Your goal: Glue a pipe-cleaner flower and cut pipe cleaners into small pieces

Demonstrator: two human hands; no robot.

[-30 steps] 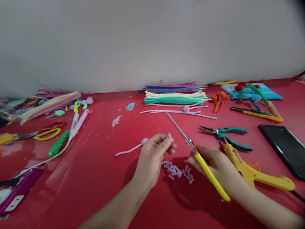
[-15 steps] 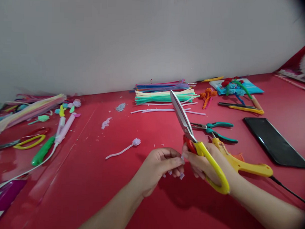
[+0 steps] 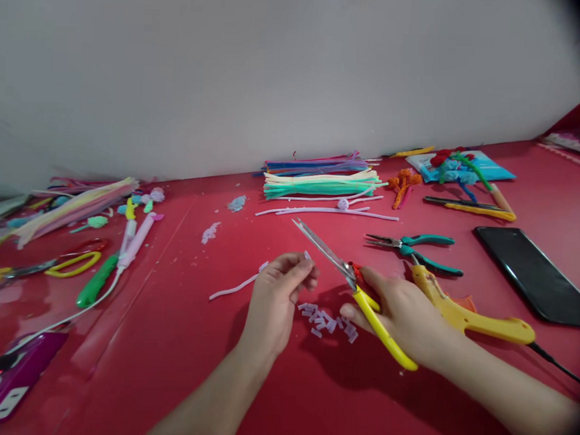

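Note:
My left hand [image 3: 278, 299] pinches a short lilac piece of pipe cleaner [image 3: 307, 255] between thumb and fingertips. In my right hand [image 3: 403, 313] are scissors [image 3: 329, 250] with yellow and red handles, their blades nearly together and pointing up and left, apart from the piece. On the red table between the hands lies a loose heap of cut lilac pieces [image 3: 325, 320]. A lilac pipe-cleaner stem [image 3: 234, 288] lies left of my left hand, which mostly hides its fluffy end.
Teal pliers [image 3: 413, 244], a yellow glue gun [image 3: 477, 319] and a black phone [image 3: 535, 273] lie to the right. Pipe-cleaner bundles [image 3: 324, 184] sit along the wall. More scissors [image 3: 74, 264] and a pink-and-green corded tool [image 3: 97, 280] are on the left.
Lilac pieces that were at my left fingers now lie on the table. My hands have moved apart. The scissors have tilted lower, their tips swinging left.

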